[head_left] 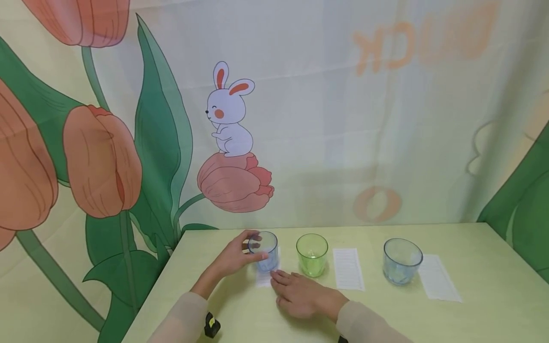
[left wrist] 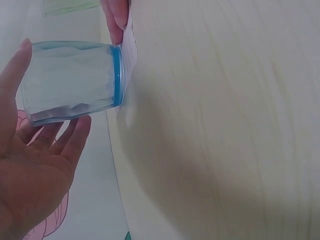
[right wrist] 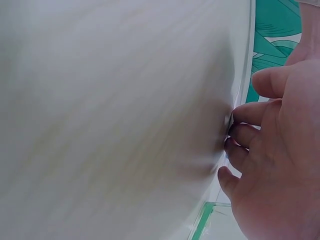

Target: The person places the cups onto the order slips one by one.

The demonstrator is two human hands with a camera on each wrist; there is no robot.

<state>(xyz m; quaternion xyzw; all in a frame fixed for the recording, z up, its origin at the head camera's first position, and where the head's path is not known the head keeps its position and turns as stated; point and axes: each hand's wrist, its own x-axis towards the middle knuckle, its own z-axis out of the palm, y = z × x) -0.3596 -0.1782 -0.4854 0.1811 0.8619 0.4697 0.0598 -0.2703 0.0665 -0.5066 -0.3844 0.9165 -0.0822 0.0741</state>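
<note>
At the left of the head view, my left hand (head_left: 229, 257) holds a clear blue glass (head_left: 270, 248) from its left side, thumb in front and fingers behind. In the left wrist view the blue glass (left wrist: 75, 77) has its base on a white paper slip (left wrist: 130, 47). My right hand (head_left: 302, 295) lies low over the table, palm down, its fingertips touching the slip's edge near the glass base. The right wrist view shows these fingers (right wrist: 246, 135) slightly bent against the surface. A green glass (head_left: 312, 259) stands upright just beyond the right hand.
A printed white slip (head_left: 348, 269) lies right of the green glass. Farther right stands another blue glass (head_left: 401, 264) beside a further slip (head_left: 439, 278). A curtain with tulips and a rabbit (head_left: 231, 128) hangs behind the pale table (head_left: 484, 267). A small black object (head_left: 211, 326) shows near the left sleeve.
</note>
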